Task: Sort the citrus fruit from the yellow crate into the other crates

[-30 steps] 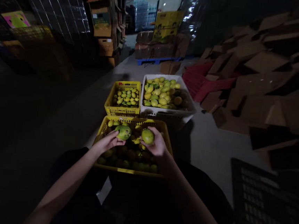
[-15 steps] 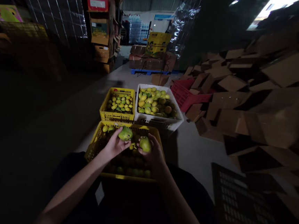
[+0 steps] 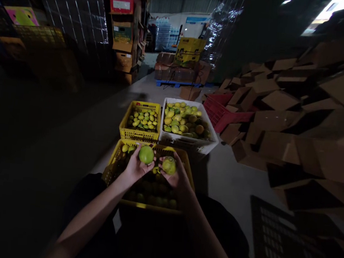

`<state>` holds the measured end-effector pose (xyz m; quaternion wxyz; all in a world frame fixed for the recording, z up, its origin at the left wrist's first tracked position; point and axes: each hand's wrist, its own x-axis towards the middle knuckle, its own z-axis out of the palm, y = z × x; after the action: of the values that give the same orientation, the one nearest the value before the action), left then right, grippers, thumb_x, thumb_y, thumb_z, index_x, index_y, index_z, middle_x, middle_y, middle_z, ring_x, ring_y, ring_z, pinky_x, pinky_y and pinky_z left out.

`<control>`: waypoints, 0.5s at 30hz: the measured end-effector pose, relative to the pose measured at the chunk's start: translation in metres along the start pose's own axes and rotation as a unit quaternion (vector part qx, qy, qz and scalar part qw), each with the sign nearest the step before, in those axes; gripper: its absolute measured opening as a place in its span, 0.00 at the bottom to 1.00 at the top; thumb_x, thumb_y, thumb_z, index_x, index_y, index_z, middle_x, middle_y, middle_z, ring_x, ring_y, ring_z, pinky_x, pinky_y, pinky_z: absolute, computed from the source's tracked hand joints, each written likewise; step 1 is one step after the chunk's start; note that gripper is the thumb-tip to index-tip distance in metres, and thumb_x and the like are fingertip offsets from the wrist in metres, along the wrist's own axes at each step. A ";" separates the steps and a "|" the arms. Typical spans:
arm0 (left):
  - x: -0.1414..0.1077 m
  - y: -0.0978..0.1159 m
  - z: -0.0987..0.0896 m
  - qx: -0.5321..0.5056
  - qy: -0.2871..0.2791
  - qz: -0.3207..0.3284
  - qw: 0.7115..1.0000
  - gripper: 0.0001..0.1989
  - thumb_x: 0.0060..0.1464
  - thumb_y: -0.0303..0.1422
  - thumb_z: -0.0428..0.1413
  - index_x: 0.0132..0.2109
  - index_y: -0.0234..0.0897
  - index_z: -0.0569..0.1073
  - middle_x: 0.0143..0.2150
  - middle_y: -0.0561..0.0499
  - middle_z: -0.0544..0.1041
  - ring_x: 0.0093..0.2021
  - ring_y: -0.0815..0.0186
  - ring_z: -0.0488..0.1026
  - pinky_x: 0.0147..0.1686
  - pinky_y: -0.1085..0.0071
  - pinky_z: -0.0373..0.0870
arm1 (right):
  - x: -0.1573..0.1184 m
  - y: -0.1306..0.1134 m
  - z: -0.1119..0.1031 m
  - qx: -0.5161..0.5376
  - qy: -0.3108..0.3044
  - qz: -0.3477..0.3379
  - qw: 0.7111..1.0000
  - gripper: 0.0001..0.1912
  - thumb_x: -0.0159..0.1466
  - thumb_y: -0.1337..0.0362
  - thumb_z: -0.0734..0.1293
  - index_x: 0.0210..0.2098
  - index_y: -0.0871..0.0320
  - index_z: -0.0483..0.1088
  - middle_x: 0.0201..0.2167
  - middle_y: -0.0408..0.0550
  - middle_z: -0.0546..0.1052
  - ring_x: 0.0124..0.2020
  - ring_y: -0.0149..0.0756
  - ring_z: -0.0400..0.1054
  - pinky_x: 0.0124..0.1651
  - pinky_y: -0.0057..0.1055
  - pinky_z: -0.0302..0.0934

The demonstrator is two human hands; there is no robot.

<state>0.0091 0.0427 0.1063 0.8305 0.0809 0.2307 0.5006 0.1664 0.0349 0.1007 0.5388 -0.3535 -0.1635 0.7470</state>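
Note:
In the head view, my left hand [image 3: 134,169] is closed around a smooth green lemon [image 3: 146,155]. My right hand [image 3: 179,178] grips a yellow-green lemon [image 3: 169,165] with blemished skin. Both hands are above the near yellow crate [image 3: 111,164], close together but apart. Inside that crate lie several more lemons, mostly in shadow; a yellow one [image 3: 125,148] shows at its far left corner.
Beyond the near crate stand a smaller yellow crate [image 3: 124,132] and a white crate [image 3: 185,141], both holding many lemons. A red crate [image 3: 221,113] and heaped cardboard boxes [image 3: 283,100] lie to the right. Farther back, a blue pallet [image 3: 176,84] carries boxes.
Both lemons have been turned in my fingers, so other sides of them face me. The whole view has shifted slightly, with the scene now farther right.

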 end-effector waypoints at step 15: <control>-0.011 0.003 0.009 0.116 -0.008 0.002 0.993 0.09 0.48 0.35 0.54 0.27 0.33 0.70 0.22 0.50 0.71 0.20 0.68 0.69 0.18 0.75 0.65 | -0.001 0.005 0.009 -0.030 -0.070 0.047 0.996 0.15 0.54 0.53 0.68 0.21 0.59 0.71 0.16 0.42 0.73 0.16 0.28 0.66 0.15 0.21 0.51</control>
<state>0.0071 0.0353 0.1188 0.8165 0.1806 0.2806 0.4712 0.1568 0.0338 0.1041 0.4796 -0.3235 -0.2066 0.7891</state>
